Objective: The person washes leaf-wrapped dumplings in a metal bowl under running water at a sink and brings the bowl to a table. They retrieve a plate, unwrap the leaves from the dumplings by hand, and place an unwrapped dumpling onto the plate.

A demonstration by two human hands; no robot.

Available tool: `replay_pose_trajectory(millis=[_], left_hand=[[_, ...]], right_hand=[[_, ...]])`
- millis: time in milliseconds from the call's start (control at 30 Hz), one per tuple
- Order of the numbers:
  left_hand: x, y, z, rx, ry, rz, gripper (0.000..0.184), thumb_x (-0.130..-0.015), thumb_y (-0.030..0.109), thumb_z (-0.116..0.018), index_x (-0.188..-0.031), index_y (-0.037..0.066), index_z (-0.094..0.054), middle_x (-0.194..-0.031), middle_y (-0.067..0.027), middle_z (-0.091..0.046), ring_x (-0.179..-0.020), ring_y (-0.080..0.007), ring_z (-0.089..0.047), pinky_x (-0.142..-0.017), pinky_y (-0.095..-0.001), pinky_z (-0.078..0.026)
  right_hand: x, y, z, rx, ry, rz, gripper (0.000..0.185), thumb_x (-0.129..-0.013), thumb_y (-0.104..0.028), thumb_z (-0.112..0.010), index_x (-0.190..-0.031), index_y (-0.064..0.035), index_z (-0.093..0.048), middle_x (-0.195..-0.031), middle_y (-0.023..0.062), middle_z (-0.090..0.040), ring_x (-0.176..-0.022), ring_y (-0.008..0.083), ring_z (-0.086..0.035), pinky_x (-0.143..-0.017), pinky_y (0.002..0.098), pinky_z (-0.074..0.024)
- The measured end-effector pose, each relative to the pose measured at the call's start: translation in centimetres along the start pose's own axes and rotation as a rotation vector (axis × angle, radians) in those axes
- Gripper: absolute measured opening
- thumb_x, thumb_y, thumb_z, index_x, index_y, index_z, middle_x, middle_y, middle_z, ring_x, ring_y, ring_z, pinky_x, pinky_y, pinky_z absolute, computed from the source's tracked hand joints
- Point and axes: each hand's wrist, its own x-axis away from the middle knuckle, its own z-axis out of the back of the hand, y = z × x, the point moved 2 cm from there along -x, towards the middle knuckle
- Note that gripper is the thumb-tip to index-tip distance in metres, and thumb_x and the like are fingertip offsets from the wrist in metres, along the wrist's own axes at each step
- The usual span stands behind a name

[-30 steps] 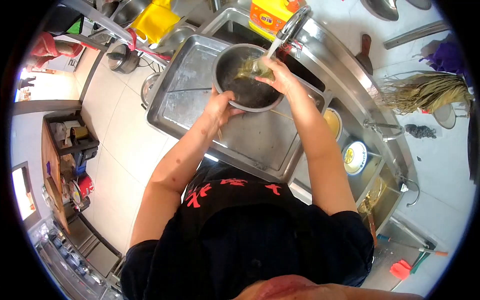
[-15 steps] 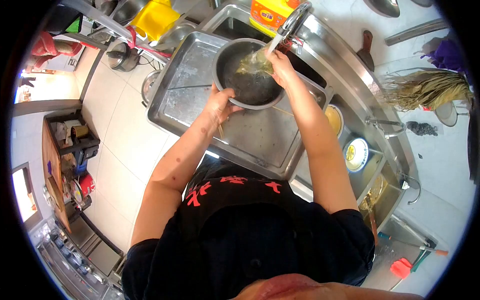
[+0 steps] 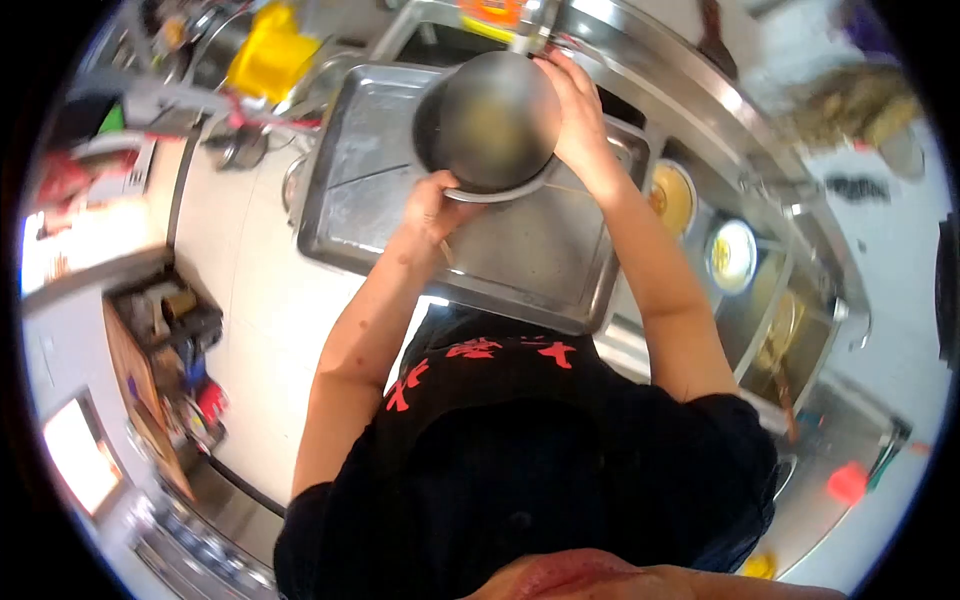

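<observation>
A round grey metal basin (image 3: 430, 150) is tilted over the large steel tray (image 3: 335, 215), its inside smeared by motion. A blurred yellow-green patch (image 3: 493, 125) shows within it; in the earlier frame this was a leafy-looking clump. My left hand (image 3: 437, 207) grips the basin's near-left rim, thumb on top. Along the far-right side, my right hand (image 3: 580, 110) holds the rim with its fingers over the edge. The tap (image 3: 540, 28) stands just beyond the basin, and its water stream cannot be made out.
A sink (image 3: 445, 42) lies behind the tray, with an orange detergent jug (image 3: 492, 14) at its back. To the right are a bowl of yellowish content (image 3: 672, 198) and a white bowl (image 3: 731, 256). Yellow cloth-like material (image 3: 272, 55) hangs at the left.
My right hand has left the yellow-green clump under the tap and moved onto the basin's rim. The basin has tilted, and the whole view has shifted slightly.
</observation>
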Motion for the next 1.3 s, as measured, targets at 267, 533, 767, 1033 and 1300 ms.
replay_pose_trajectory(millis=[267, 533, 767, 1033, 1300], left_hand=[[0.9, 1.3, -0.8, -0.03, -0.086, -0.067, 0.048, -0.061, 0.002, -0.054, -0.108, -0.005, -0.051, -0.108, -0.0174, -0.057, -0.103, -0.0359, -0.054, -0.093, -0.0506, -0.043], [0.2, 2.9, 0.4, -0.172, -0.066, -0.011, 0.05, -0.06, 0.001, -0.054, -0.11, -0.006, -0.051, -0.112, -0.0181, -0.057, -0.106, -0.0368, -0.054, -0.094, -0.052, -0.043], [0.3, 3.9, -1.0, -0.348, -0.074, -0.033, 0.033, -0.062, 0.002, -0.051, -0.094, -0.005, -0.056, -0.109, -0.0169, -0.058, -0.102, -0.0364, -0.055, -0.093, -0.0522, -0.045], [-0.5, 3.4, -2.4, -0.402, -0.053, 0.002, 0.035, -0.066, 0.002, -0.054, -0.101, -0.006, -0.053, -0.108, -0.018, -0.056, -0.104, -0.0347, -0.053, -0.094, -0.0517, -0.042], [-1.9, 1.9, -4.0, -0.341, -0.052, 0.047, 0.039, -0.071, 0.002, -0.044, -0.108, -0.01, -0.046, -0.113, -0.0235, -0.052, -0.106, -0.0397, -0.051, -0.091, -0.054, -0.046]], right_hand=[[18.0, 6.1, 7.2, 0.188, 0.233, -0.588, 0.049, -0.075, -0.011, -0.06, -0.121, -0.0017, -0.046, -0.127, 0.0235, -0.04, -0.118, 0.0388, -0.038, -0.1, 0.0436, -0.031], [28.5, 4.4, 6.6, 0.006, -0.083, -1.274, 0.047, -0.076, -0.024, -0.061, -0.114, -0.0018, -0.047, -0.099, 0.0237, -0.06, -0.096, 0.039, -0.057, -0.085, 0.0453, -0.0433], [32.2, 3.2, 10.5, 0.1, 0.091, -1.277, 0.042, -0.078, -0.023, -0.058, -0.115, -0.0055, -0.047, -0.103, 0.0245, -0.058, -0.097, 0.039, -0.056, -0.083, 0.0444, -0.0438], [45.7, 1.9, 20.6, 0.405, 0.417, -1.404, 0.044, -0.079, -0.023, -0.061, -0.113, 0.0017, -0.047, -0.094, 0.0227, -0.06, -0.09, 0.0344, -0.059, -0.076, 0.0418, -0.0458], [59.4, -2.8, 26.5, 0.496, 0.739, -1.459, 0.035, -0.08, -0.022, -0.062, -0.101, 0.0032, -0.05, -0.087, 0.0151, -0.057, -0.079, 0.0245, -0.054, -0.073, 0.0371, -0.0432]])
